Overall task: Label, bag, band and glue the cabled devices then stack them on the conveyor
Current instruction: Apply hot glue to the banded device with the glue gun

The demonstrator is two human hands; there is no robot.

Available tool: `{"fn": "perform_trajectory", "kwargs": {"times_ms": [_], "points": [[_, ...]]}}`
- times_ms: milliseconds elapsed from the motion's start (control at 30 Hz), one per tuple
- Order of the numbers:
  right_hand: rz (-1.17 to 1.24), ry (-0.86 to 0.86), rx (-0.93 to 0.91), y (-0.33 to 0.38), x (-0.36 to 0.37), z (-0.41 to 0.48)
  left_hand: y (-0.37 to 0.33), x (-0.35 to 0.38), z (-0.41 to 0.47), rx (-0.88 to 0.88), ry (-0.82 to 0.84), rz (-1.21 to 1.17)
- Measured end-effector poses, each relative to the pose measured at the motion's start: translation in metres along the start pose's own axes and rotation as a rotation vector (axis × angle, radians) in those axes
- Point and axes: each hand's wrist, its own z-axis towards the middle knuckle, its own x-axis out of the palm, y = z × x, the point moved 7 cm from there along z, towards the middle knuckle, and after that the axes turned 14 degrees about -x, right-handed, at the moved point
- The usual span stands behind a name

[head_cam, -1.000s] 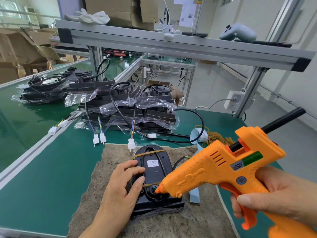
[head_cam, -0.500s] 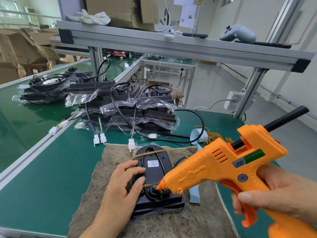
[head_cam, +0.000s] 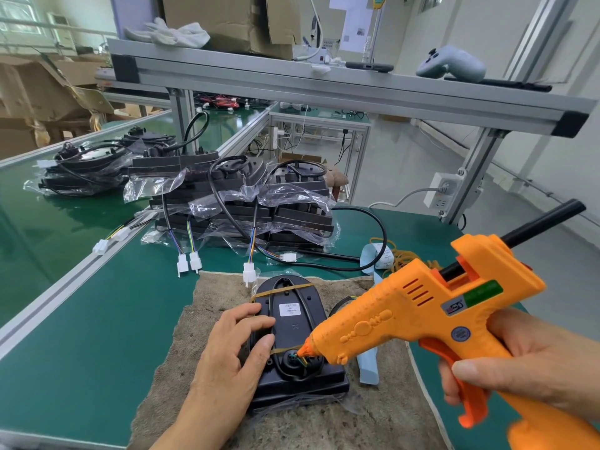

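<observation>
A black cabled device (head_cam: 293,323) lies on a brown cloth pad (head_cam: 181,378), in a clear bag, with a white label and two rubber bands across it. My left hand (head_cam: 232,358) rests on its left side, thumb and fingers pressing it down. My right hand (head_cam: 519,362) grips an orange glue gun (head_cam: 415,319), fingers on the trigger. The gun's nozzle touches the round cable socket near the device's front end.
Stacks of bagged black devices (head_cam: 246,203) with cables and white plugs stand behind the pad, more on the green conveyor (head_cam: 39,222) at left. A label roll and loose rubber bands (head_cam: 394,258) lie right of the pad. An aluminium shelf frame (head_cam: 324,89) runs overhead.
The glue gun has shifted slightly up and right while its nozzle stays at the socket. My left hand has kept its place.
</observation>
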Motion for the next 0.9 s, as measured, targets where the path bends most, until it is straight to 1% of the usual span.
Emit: {"fn": "perform_trajectory", "kwargs": {"times_ms": [467, 767, 833, 900], "points": [[0.003, -0.033, 0.035, -0.003, -0.002, -0.001, -0.001, -0.001, 0.000, -0.011, 0.004, -0.007], [0.027, -0.084, 0.065, -0.001, 0.003, -0.004, -0.002, -0.001, -0.001, -0.021, 0.008, -0.006], [0.057, -0.100, 0.074, -0.002, 0.005, -0.005, -0.002, -0.001, -0.001, -0.021, 0.010, -0.002], [0.144, -0.118, 0.068, -0.001, 0.011, -0.006, -0.001, -0.001, -0.001, -0.025, 0.010, 0.001]]}}
